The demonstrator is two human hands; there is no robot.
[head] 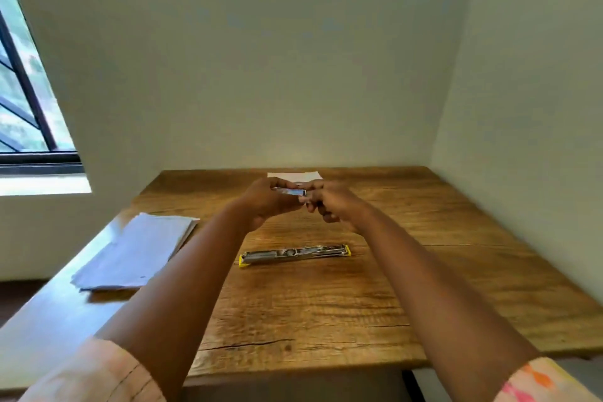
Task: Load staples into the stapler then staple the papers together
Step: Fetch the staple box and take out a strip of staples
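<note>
Wood-grain table carries the opened stapler at mid-table, long axis running left to right, flat, magazine up. Both hands are raised beyond it, toward the far edge: left hand and right hand together pinch a small strip or box of staples (too small to tell which). The stapler lies nearer the person, about equally near both hands. Papers lie at the left edge; a white sheet lies at the far edge. Plain walls and a window on the left enclose the table.

Lit by daylight from the dark-framed window at upper left. Overexposed on the sill below it. Glossy blue-white glare along the brown wooden desk edge nearest that window. Soft throughout, bent by wide-angle distortion toward the borders.
</note>
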